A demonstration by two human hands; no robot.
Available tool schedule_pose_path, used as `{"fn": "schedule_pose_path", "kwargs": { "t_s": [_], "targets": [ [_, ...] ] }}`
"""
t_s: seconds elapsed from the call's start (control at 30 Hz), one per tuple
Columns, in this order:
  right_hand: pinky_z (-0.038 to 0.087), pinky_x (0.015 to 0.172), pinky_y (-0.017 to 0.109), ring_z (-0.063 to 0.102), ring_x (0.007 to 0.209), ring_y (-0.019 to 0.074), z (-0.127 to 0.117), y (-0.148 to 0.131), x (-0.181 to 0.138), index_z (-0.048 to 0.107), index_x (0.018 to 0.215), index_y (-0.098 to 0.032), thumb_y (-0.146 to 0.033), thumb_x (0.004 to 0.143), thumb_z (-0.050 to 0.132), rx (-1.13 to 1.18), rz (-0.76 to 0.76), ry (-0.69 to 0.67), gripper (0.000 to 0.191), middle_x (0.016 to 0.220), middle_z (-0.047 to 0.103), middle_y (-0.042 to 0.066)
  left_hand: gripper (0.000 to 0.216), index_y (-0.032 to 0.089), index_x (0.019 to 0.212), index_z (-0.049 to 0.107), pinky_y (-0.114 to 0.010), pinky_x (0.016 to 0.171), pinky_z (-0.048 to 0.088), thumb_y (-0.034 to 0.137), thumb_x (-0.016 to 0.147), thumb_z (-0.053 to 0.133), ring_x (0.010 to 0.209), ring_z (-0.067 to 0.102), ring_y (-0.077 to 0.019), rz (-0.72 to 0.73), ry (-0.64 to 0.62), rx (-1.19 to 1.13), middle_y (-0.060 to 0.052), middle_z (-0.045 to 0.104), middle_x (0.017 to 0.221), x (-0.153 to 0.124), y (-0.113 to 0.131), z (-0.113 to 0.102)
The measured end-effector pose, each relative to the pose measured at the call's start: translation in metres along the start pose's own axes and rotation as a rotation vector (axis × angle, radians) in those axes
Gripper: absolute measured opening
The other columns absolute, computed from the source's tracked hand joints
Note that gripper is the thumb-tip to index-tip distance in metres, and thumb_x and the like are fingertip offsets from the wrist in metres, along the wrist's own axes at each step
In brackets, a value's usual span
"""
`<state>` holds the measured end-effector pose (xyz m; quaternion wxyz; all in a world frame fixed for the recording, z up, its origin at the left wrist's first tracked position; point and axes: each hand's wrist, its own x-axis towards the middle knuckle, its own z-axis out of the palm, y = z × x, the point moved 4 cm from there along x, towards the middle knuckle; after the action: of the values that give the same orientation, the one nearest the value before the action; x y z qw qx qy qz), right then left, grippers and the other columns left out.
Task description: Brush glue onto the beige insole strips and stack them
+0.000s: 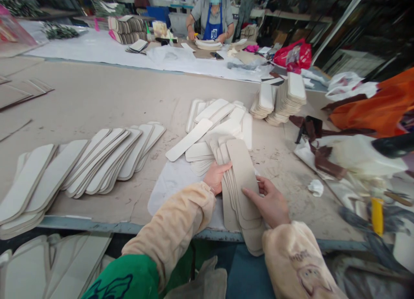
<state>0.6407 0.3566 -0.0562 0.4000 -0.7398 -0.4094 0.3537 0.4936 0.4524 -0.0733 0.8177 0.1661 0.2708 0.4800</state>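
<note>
A fanned stack of long, round-cornered beige strips (pixel 244 174) lies across the table's front edge, its lower end sticking out past it. My left hand (pixel 217 177) grips the stack's left side, thumb on top. On the right side, my right hand (pixel 270 200) pinches the strips with the thumb on the upper face and the fingers partly hidden underneath. Just beyond my hands is a loose heap of pale strips (pixel 223 118), one lying slantwise at its left. Beneath them a white sheet (pixel 164 191) covers part of the table.
Overlapping rows of strips (pixel 106 161) spread along the left. Neat stacks (pixel 293 96) stand at the back right. A yellow-handled tool (pixel 377 216), brown scraps (pixel 326 163) and an orange bag (pixel 371 107) crowd the right. A co-worker (pixel 211 18) in a blue apron works across the table.
</note>
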Motion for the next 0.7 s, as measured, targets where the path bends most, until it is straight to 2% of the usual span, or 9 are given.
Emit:
{"fn": "schedule_pose_path", "kwargs": {
  "t_s": [0.17, 0.27, 0.47, 0.6, 0.7],
  "targets": [
    [0.055, 0.074, 0.034, 0.069, 0.08, 0.0212, 0.007, 0.013, 0.001, 0.065, 0.1, -0.018, -0.046, 0.065, 0.079, 0.343, 0.176, -0.085, 0.047, 0.091, 0.074, 0.006, 0.045, 0.013, 0.104, 0.067, -0.044, 0.093, 0.051, 0.021, 0.062, 0.083, 0.096, 0.07, -0.0302, 0.004, 0.035, -0.007, -0.008, 0.075, 0.085, 0.001, -0.002, -0.003],
    [0.056, 0.071, 0.034, 0.069, 0.077, 0.0216, 0.007, 0.015, 0.0, 0.066, 0.093, -0.018, -0.044, 0.063, 0.081, 0.437, 0.236, -0.121, 0.042, 0.085, 0.074, 0.004, 0.041, 0.013, 0.102, 0.068, -0.045, 0.093, 0.051, 0.022, 0.064, 0.082, 0.098, 0.069, -0.0303, -0.013, 0.07, 0.004, -0.007, 0.075, 0.085, 0.002, -0.004, -0.005],
    [0.058, 0.068, 0.036, 0.07, 0.081, 0.0242, 0.004, 0.014, -0.002, 0.066, 0.1, -0.018, -0.04, 0.064, 0.081, 0.545, 0.351, -0.112, 0.044, 0.088, 0.075, 0.006, 0.038, 0.012, 0.1, 0.068, -0.042, 0.092, 0.052, 0.02, 0.065, 0.08, 0.097, 0.069, -0.0289, -0.021, 0.092, -0.004, -0.008, 0.075, 0.088, 0.003, -0.003, -0.005],
    [0.057, 0.065, 0.035, 0.07, 0.086, 0.0244, -0.008, 0.016, 0.0, 0.062, 0.109, -0.021, -0.043, 0.07, 0.074, 0.511, 0.31, -0.04, 0.045, 0.1, 0.073, 0.007, 0.034, 0.012, 0.096, 0.068, -0.043, 0.091, 0.053, 0.019, 0.065, 0.079, 0.093, 0.07, -0.028, -0.033, 0.123, -0.011, -0.008, 0.075, 0.085, 0.003, -0.002, -0.007],
    [0.055, 0.066, 0.035, 0.069, 0.089, 0.0246, -0.028, 0.005, 0.0, 0.056, 0.121, -0.022, -0.047, 0.079, 0.061, 0.305, 0.155, 0.033, 0.05, 0.108, 0.071, 0.008, 0.033, 0.012, 0.091, 0.068, -0.044, 0.09, 0.053, 0.02, 0.062, 0.08, 0.093, 0.07, -0.0288, -0.046, 0.116, -0.012, -0.008, 0.074, 0.082, 0.003, -0.003, -0.006]
  ]
}}
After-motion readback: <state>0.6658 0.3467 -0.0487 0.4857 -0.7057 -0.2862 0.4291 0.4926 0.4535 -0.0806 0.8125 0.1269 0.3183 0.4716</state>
